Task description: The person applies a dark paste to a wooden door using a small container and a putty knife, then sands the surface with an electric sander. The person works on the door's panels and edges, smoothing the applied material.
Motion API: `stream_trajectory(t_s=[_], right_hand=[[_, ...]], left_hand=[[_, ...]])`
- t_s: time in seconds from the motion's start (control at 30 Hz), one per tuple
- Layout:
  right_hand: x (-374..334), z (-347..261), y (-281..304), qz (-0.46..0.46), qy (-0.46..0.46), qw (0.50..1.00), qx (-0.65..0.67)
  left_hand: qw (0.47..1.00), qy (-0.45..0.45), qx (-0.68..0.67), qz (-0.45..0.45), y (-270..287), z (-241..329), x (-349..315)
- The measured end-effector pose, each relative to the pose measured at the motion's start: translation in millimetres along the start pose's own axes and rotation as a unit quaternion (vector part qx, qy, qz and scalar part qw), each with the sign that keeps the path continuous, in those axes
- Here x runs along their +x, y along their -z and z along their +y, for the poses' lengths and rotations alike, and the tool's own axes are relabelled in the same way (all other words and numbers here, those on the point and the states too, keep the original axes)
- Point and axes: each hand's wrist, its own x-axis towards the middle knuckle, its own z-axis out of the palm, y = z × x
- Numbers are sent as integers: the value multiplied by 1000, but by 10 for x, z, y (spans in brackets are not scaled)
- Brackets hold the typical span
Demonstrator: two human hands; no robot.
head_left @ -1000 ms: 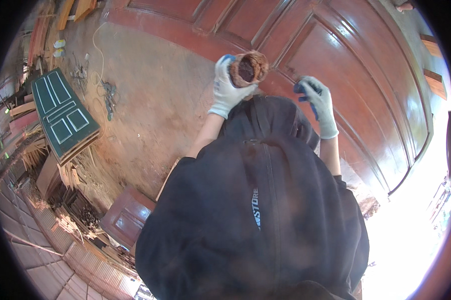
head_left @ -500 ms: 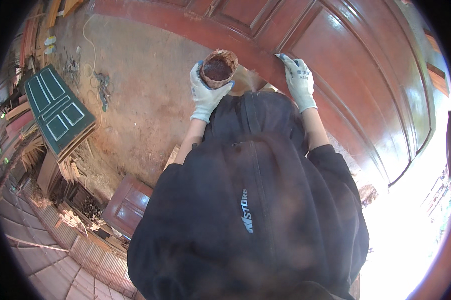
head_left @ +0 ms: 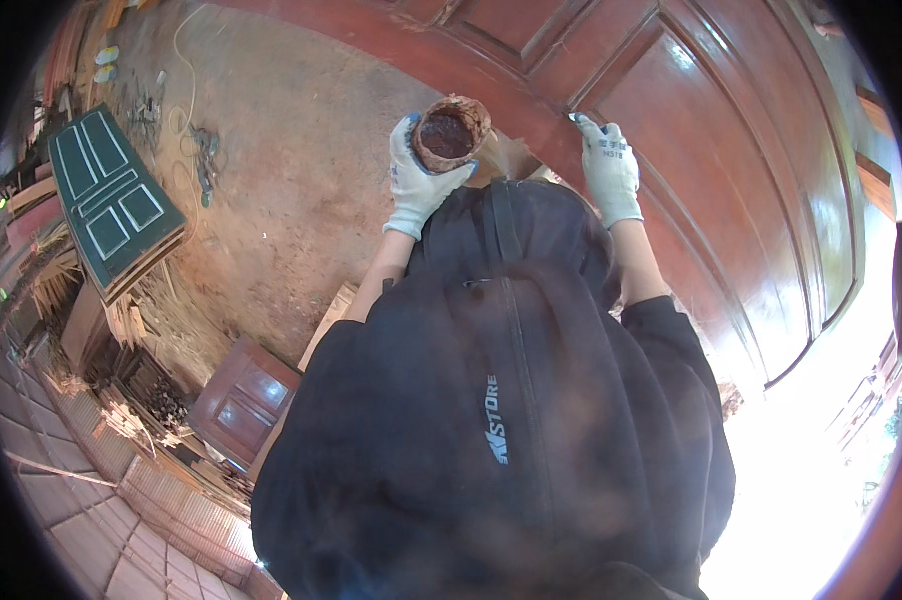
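My left hand (head_left: pixel 417 182), in a white work glove, is closed round a rough-rimmed brown pot (head_left: pixel 479 133) with dark reddish-brown stuff (head_left: pixel 445 137) inside. The pot leans with its mouth toward me. On the other side my right hand (head_left: pixel 612 175), gloved too, is held over the reddish-brown panelled wooden door (head_left: pixel 661 110). Its fingers are curled together, the forefinger reaching toward the door's panel moulding. A small pale tip (head_left: pixel 573 117) shows at that fingertip; what it belongs to is too small to tell.
A green door with white-outlined panels (head_left: pixel 121 205) lies at the left on a stack. Below it are wood offcuts (head_left: pixel 126 420) and a smaller reddish-brown panelled door (head_left: pixel 241 400). A thin pale hose or cable (head_left: pixel 181 120) runs across the dirt floor (head_left: pixel 271 180).
Both hands and the pot appear slightly further right in the picture, and the view has shifted a little. The right hand's fingers look more curled. The left hand still holds the pot.
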Motion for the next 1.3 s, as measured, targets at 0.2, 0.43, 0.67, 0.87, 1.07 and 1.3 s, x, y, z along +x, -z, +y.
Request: stream_trajectory(t_s=[0.2,0.43,0.67,0.87,1.07,1.3], right_hand=[[-48,19,-195,21,15,1000,16],[-23,-26,-180,30,0,996,80],[-35,-44,-179,49,-9,992,114],[-85,-13,-273,13,13,997,81],[-112,-99,-246,14,3,997,72],[7,-109,-23,21,-24,998,61]], left_hand=[[1000,16,-13,6,-10,12,-34],[1000,11,-20,3,-4,-73,-27],[1000,4,-5,-3,-11,-89,-19],[1000,-8,-12,-7,-35,-89,15],[1000,-9,-13,-18,-40,-80,34],[1000,1,-24,-18,-35,-80,75]])
